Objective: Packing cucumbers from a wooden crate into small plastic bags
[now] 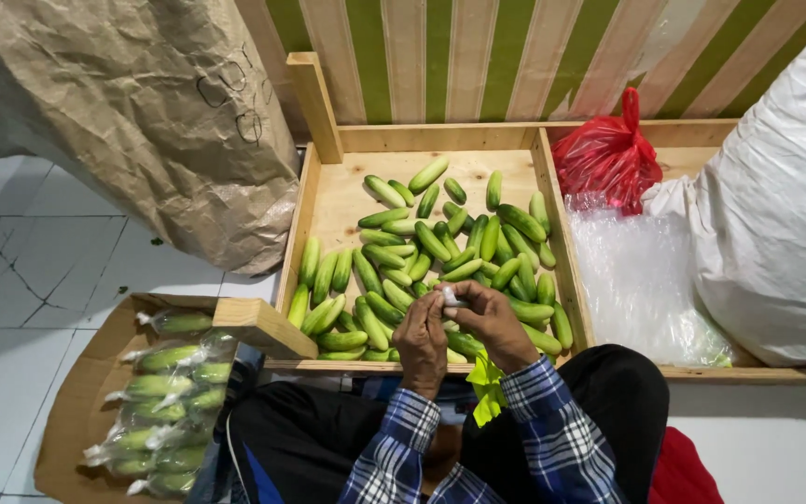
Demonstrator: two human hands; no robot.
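1. The left hand and the right hand meet over the near edge of the shallow wooden tray. Their fingertips are pinched together on a small twist of clear plastic. What the plastic wraps cannot be made out.
2. Loose short green cucumbers fill the tray just beyond and beneath the hands.
3. A wooden divider separates this tray from a compartment on the right, which holds a knotted red plastic bag and a heap of clear plastic bags.
4. A large white sack, cut off by the frame, presses on that compartment from the right.
5. A crumpled brown paper sack stands to the left.
6. Bagged green cucumbers lie on flat brown cardboard beside the person's left knee.
7. The blue plaid sleeves partly hide a yellow-green scrap at the lap.
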